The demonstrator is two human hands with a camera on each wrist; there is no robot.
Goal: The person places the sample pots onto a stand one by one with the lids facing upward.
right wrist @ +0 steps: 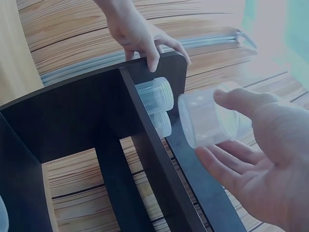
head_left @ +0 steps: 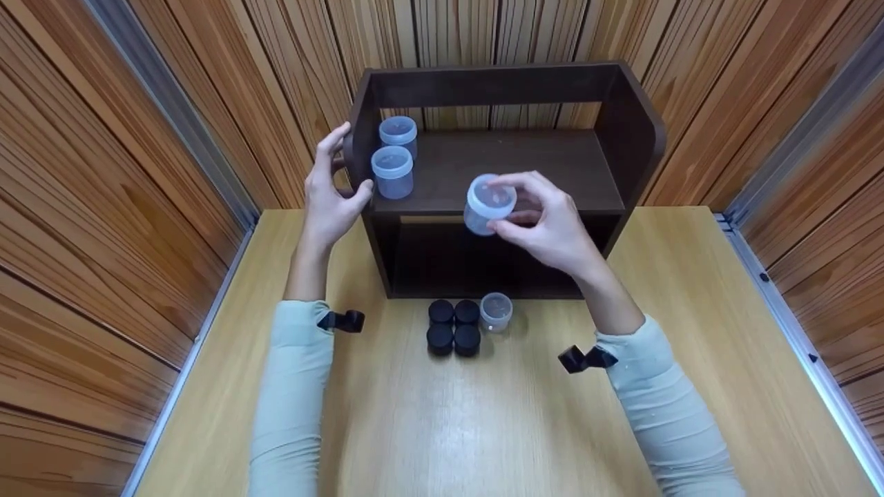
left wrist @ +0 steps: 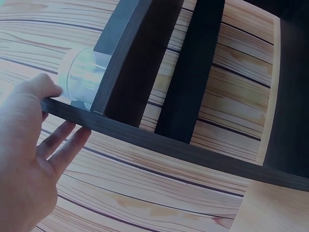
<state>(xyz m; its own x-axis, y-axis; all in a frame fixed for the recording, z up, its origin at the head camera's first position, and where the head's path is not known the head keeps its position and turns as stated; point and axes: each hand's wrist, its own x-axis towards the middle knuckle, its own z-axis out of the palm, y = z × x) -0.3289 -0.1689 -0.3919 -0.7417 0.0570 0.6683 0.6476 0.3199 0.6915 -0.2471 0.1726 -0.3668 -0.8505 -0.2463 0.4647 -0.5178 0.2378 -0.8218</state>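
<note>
My right hand [head_left: 545, 224] holds a clear plastic jar [head_left: 478, 217] between thumb and fingers, raised in front of the dark brown shelf [head_left: 511, 162]. Seen from the right wrist, this jar [right wrist: 200, 118] lies between the thumb and the fingers. My left hand [head_left: 330, 200] grips the shelf's left side panel [left wrist: 145, 137], thumb on the inner side and fingers on the outer. Beside that panel, two similar jars stand on the upper board, a front jar [head_left: 394, 181] and a back jar [head_left: 399, 130].
On the wooden table [head_left: 442, 428], before the shelf, stand several black-topped containers [head_left: 454, 328] in a tight block. Another clear jar [head_left: 496, 310] stands at their right. Wood-patterned walls [head_left: 103, 172] enclose the table at the back and sides.
</note>
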